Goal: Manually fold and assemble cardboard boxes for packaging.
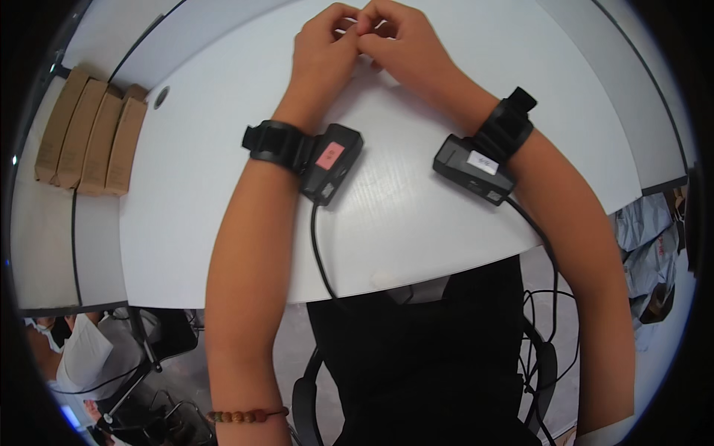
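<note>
At the far part of the white table (401, 201), my left hand (326, 43) and my right hand (405, 41) meet at the fingertips. Both have curled, closed fingers with thumbs drawn in. Whatever is pinched between them, if anything, is hidden or too small to make out. A black strap (279, 144) circles my left wrist and carries a black box-shaped device (335, 160) with a pink label. On my right wrist, another black strap (507, 128) bears a similar device (472, 169) with a white label.
Several brown cardboard boxes (89, 134) stand upright at the left, near a round hole (161, 97) in the table. Cables hang from both devices past the front edge. Grey plastic bags (645, 249) lie at the right; another person (85, 349) is at lower left.
</note>
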